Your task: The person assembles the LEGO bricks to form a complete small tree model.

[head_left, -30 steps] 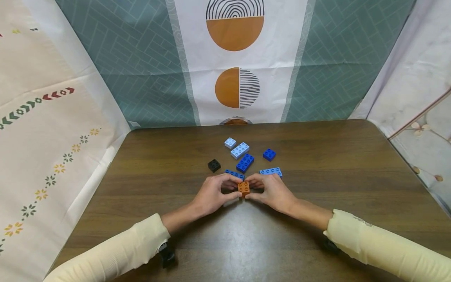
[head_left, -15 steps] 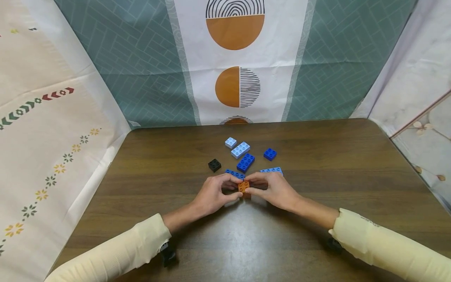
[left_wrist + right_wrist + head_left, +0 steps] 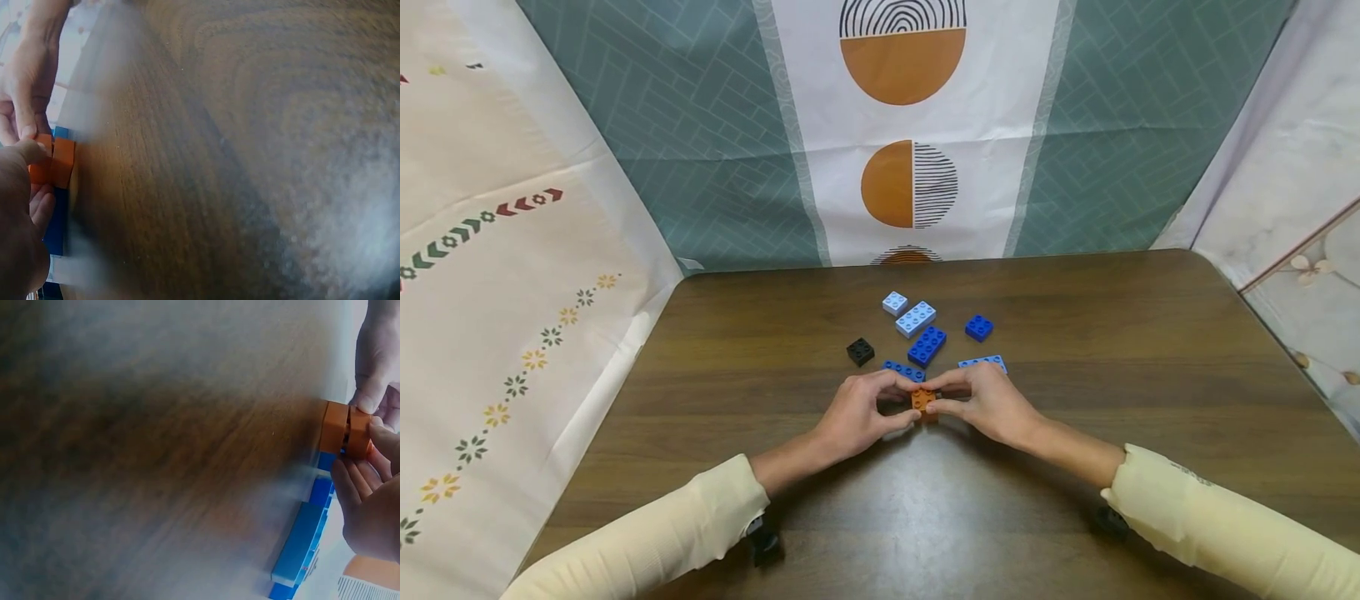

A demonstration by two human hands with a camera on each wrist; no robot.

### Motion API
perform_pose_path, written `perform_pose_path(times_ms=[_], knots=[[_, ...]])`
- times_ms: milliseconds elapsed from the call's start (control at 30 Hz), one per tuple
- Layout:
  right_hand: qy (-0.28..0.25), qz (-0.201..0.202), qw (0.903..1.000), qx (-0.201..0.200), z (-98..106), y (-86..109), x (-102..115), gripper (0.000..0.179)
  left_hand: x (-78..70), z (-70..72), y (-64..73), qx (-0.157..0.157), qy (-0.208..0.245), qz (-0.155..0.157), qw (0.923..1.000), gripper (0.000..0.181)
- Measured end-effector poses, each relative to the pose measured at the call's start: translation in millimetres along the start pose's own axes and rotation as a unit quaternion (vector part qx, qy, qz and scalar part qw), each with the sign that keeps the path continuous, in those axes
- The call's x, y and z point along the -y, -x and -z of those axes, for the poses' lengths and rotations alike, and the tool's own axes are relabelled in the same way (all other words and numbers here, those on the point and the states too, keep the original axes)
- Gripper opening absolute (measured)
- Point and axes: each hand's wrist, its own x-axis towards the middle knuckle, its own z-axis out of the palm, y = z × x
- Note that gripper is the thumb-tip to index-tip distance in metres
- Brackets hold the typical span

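My left hand (image 3: 857,412) and right hand (image 3: 988,404) meet at the middle of the table, pinching an orange toy brick (image 3: 359,434) between thumbs and fingers from both sides. Directly beneath it a second orange brick (image 3: 334,427) rests on the table. A narrow, slightly slanted gap shows between the two in both wrist views. Just beyond the hands lies a long blue brick (image 3: 904,370). To its right a light blue brick (image 3: 983,363) is partly covered by my right hand.
Farther back on the brown table (image 3: 1075,317) lie a black brick (image 3: 861,351), a long dark blue brick (image 3: 927,346), a small dark blue brick (image 3: 979,327), a long pale blue brick (image 3: 916,318) and a small pale blue brick (image 3: 895,302). Patterned cloths (image 3: 700,125) hang around the table.
My right thumb has come up onto the near side of the upper orange brick, and the lower orange brick now shows beneath. My left hand keeps nearly the same pose.
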Motion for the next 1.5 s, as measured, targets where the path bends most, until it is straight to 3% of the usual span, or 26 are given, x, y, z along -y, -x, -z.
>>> perform_pose_path(times_ms=[467,900,1233,1500], knots=[[-0.014,-0.006,0.9999,-0.001,-0.1,0.4,-5.2,0.027,1.2,-1.5,-0.9,-0.002,0.003,-0.007,1.0,0.033],[-0.033,0.003,0.9994,0.002,-1.4,0.7,-10.0,0.027,-0.1,6.5,-3.1,0.034,0.033,0.024,0.9986,0.028],[-0.064,-0.005,0.998,0.001,1.7,-0.1,-14.7,0.026,2.1,-2.5,-2.4,0.0,0.046,0.004,0.9989,0.025],[-0.062,-0.001,0.9981,0.008,0.7,-1.5,-13.0,0.027,3.2,-0.9,-0.5,0.001,0.045,-0.002,0.999,0.026]])
